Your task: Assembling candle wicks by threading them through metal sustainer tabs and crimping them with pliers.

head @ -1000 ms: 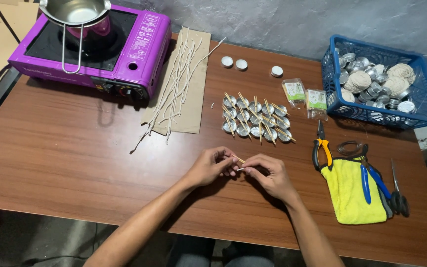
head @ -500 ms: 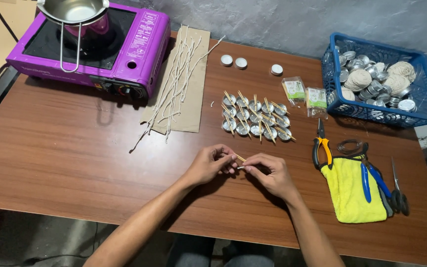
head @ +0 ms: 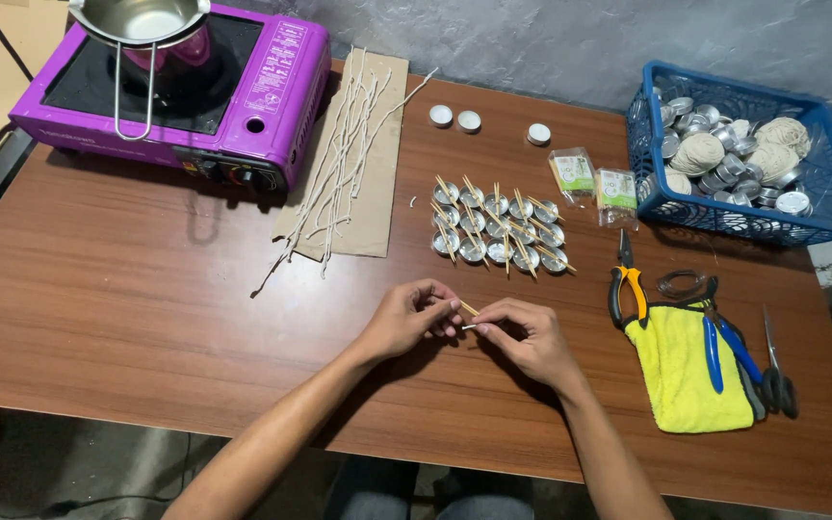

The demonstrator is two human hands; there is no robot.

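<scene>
My left hand [head: 406, 318] and my right hand [head: 524, 337] meet over the brown wooden table [head: 146, 308], near its front edge. Between their fingertips they pinch a thin wooden stick [head: 469, 309] and a short white piece, likely a wick; both hands grip it. Beyond them stands a cluster of small round metal cups [head: 498, 231] with wooden sticks laid across their tops. Left of the cups, long white wicks [head: 339, 164] lie on a cardboard sheet [head: 377, 193].
A purple portable stove [head: 243, 87] with a steel pot [head: 142, 19] fills the far left. A blue basket [head: 820, 231] of metal cups and string balls sits far right. Pliers [head: 626, 284], a yellow cloth [head: 686, 371], scissors [head: 777, 376] and two small packets [head: 594, 178] lie to the right.
The hands have stayed in the same spot, with only slight finger movement on the stick.
</scene>
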